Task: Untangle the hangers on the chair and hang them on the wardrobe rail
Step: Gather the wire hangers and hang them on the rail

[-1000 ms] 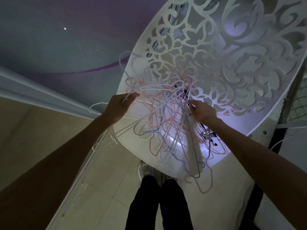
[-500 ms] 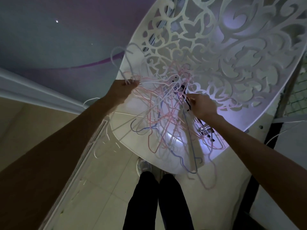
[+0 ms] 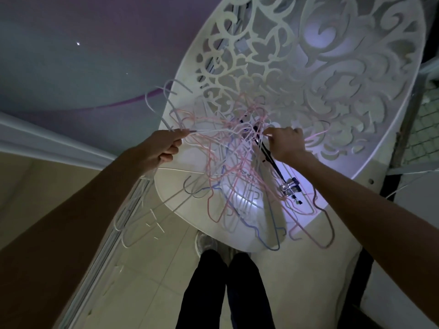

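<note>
A tangle of thin pink, white and blue wire hangers (image 3: 228,176) lies on the seat of a white chair (image 3: 308,96) with an ornate cut-out back. My left hand (image 3: 164,148) grips white hanger wires at the tangle's left side, and their hooks stick up to the upper left. My right hand (image 3: 285,143) pinches wires at the top right of the tangle, beside a black clip hanger (image 3: 278,172) with a metal clip. Several hangers droop over the seat's front edge. No wardrobe rail is in view.
My legs in dark trousers (image 3: 225,288) stand on the tiled floor just in front of the seat. A white skirting ledge (image 3: 47,143) runs along the wall on the left. A dark upright frame (image 3: 403,129) stands right of the chair.
My left hand has pulled its white hangers up and to the left, stretching the tangle. My right hand has risen slightly while still holding the tangle's top right.
</note>
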Available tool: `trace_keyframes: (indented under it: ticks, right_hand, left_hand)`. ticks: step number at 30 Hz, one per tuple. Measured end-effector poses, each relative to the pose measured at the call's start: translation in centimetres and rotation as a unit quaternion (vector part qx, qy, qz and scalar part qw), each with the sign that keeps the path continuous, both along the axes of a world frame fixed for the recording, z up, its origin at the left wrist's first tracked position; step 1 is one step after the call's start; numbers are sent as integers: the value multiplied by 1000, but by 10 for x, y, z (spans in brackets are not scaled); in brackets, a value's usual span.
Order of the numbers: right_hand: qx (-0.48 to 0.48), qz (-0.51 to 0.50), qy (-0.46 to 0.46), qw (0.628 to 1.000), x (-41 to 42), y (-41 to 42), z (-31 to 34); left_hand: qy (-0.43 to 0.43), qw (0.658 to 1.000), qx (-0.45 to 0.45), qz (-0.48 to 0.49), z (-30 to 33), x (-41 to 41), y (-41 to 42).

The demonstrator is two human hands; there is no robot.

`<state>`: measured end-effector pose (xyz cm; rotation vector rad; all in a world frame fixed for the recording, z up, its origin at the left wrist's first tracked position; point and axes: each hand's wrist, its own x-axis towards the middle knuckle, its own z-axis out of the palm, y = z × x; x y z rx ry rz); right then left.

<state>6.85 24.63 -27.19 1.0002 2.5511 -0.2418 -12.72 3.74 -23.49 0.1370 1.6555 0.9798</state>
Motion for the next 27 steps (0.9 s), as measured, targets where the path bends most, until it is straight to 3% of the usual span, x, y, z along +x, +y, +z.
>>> trace_keyframes:
  ticks: [3,6,11,13,17,20,22,25,26,27]
  right_hand:
    - [17,8,-38,999,9,2,-5]
    - [37,18,-12,999,23,3,-4]
    - [40,-47,52,997,55,6,9]
    - [-10,-140,81,987,65,6,12]
    - [-261,-348,120,892,81,-12,11]
    - [-313,-439,179,823,87,-28,4]
    - [-299,-491,160,802,91,-34,1]
    - [-448,-558,202,669,100,-38,0]
    - [-482,-554,215,644,100,-43,3]
    - [-497,-536,213,649,101,-46,4]
  left_hand:
    - [13,999,1,-30,8,-2,-6]
    - [13,999,-6,-30,12,4,-14]
    - [-53,995,13,84,13,37,-29]
    - [-84,985,16,152,10,52,-35]
    - [-161,946,48,278,4,101,-44]
    - [-165,929,57,326,-1,134,-46]
    - [-145,931,51,331,-3,149,-47]
    - [-92,953,43,286,1,163,-46]
    - [-69,958,44,274,3,166,-45]
    - [-46,962,47,265,7,168,-45]
